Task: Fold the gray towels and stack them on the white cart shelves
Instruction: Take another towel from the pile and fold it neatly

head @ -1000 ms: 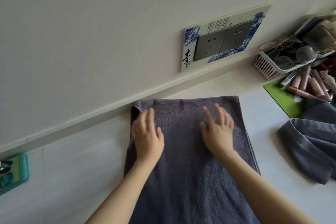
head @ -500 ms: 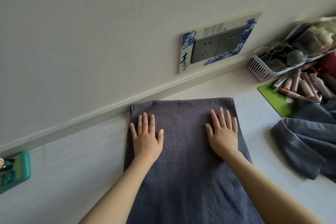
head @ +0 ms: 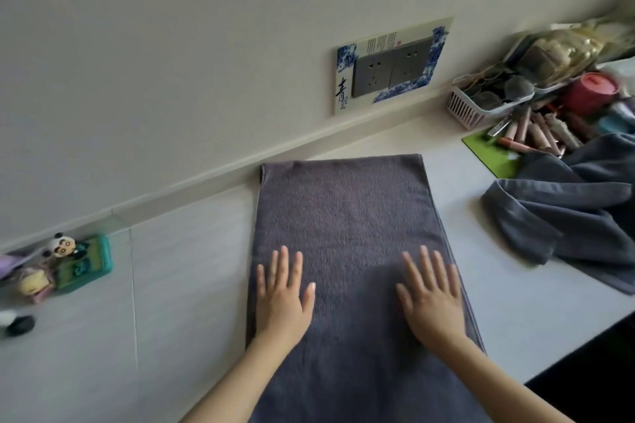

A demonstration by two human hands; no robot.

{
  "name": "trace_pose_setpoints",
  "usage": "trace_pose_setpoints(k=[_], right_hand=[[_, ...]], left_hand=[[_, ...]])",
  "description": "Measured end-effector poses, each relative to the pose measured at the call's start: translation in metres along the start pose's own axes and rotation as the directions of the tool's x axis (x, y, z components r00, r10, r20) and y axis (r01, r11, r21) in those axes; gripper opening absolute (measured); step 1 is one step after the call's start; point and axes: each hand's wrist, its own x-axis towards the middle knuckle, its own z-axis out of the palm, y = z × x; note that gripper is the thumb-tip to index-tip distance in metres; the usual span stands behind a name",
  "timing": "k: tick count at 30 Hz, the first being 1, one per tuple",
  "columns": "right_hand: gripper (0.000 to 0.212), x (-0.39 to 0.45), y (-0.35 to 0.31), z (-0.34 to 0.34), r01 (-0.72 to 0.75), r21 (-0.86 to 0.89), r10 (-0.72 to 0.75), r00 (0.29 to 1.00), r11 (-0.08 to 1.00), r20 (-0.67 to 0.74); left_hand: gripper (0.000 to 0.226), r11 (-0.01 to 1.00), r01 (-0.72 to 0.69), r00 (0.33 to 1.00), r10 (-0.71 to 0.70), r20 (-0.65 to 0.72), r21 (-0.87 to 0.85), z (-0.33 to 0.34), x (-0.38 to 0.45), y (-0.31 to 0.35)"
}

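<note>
A gray towel [head: 343, 213] lies folded lengthwise on the white table [head: 185, 285], its far edge against the wall. My left hand [head: 283, 299] presses flat on the towel's left side, fingers straight and spread. On the right side, my right hand [head: 431, 299] lies flat the same way. Both hands sit about midway along the towel. A heap of unfolded gray towels [head: 570, 213] lies at the right of the table. The white cart is out of view.
A pink basket [head: 470, 110] of small items, a green mat [head: 491, 154] with cosmetic tubes and a red cup [head: 591, 93] crowd the back right. A green box with a panda figure [head: 82, 261] sits at the left. A socket panel [head: 391, 69] is on the wall. The table's edge drops off at the lower right.
Both hands have slid along the towel from its far end toward me, staying flat on it. The towel's far part now lies smooth and uncovered.
</note>
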Motion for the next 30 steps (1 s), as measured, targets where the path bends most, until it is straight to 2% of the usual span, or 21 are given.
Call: trace_pose_setpoints(k=[2,4,7,9,10,12,14,18,21,23,25,27,30], right_hand=[[0.058,-0.028,-0.018,0.006,0.206,-0.011,-0.206,0.979,0.978,0.005],[0.058,-0.058,-0.019,0.015,0.28,-0.009,-0.279,0.96,0.96,0.029],[0.067,-0.079,0.006,0.02,0.053,0.006,-0.053,0.998,0.999,0.042],[0.074,-0.087,0.026,0.019,-0.092,-0.012,0.092,0.996,0.996,0.008],[0.073,-0.081,0.03,0.015,-0.138,-0.008,0.138,0.99,0.99,0.041],[0.067,-0.092,0.035,0.012,-0.197,-0.012,0.198,0.978,0.98,0.068],[0.066,-0.105,0.033,0.009,-0.228,0.007,0.227,0.973,0.974,0.035],[0.075,-0.132,0.037,0.009,-0.312,0.103,0.319,0.946,0.944,-0.06],[0.081,-0.149,0.038,0.007,-0.314,0.193,0.321,0.947,0.93,-0.007],[0.082,-0.152,0.04,0.008,-0.268,0.252,0.275,0.961,0.93,0.008],[0.079,-0.16,0.039,0.005,-0.217,0.312,0.234,0.972,0.925,-0.017],[0.072,-0.166,0.039,0.003,-0.183,0.363,0.21,0.977,0.914,-0.035],[0.059,-0.177,0.033,0.0,-0.13,0.482,0.178,0.983,0.867,-0.054]], left_hand=[[0.06,0.99,-0.141,0.99,0.141,-0.001,-0.017,0.006,-0.029,0.018],[0.063,0.98,-0.199,0.979,0.199,0.035,-0.002,0.014,-0.062,0.021],[0.061,0.992,-0.124,0.992,0.123,0.034,0.033,0.021,-0.088,-0.006],[0.06,0.999,-0.023,1.0,0.022,0.01,0.047,0.02,-0.096,-0.023],[0.061,0.999,0.035,0.999,-0.036,0.032,0.041,0.017,-0.092,-0.027],[0.062,0.992,0.125,0.99,-0.126,0.068,0.022,0.014,-0.104,-0.026],[0.063,0.985,0.171,0.982,-0.169,0.079,-0.009,0.01,-0.118,-0.022],[0.058,0.968,0.22,0.975,-0.224,-0.015,-0.122,0.006,-0.145,-0.023],[0.074,0.902,0.36,0.933,-0.353,0.07,-0.238,-0.004,-0.159,-0.024],[0.074,0.864,0.435,0.9,-0.409,0.152,-0.251,-0.007,-0.161,-0.021],[0.062,0.84,0.452,0.892,-0.416,0.177,-0.302,-0.012,-0.166,-0.025],[0.04,0.791,0.452,0.892,-0.408,0.195,-0.413,-0.016,-0.166,-0.029],[0.034,0.685,0.435,0.896,-0.391,0.21,-0.584,-0.024,-0.168,-0.04]])
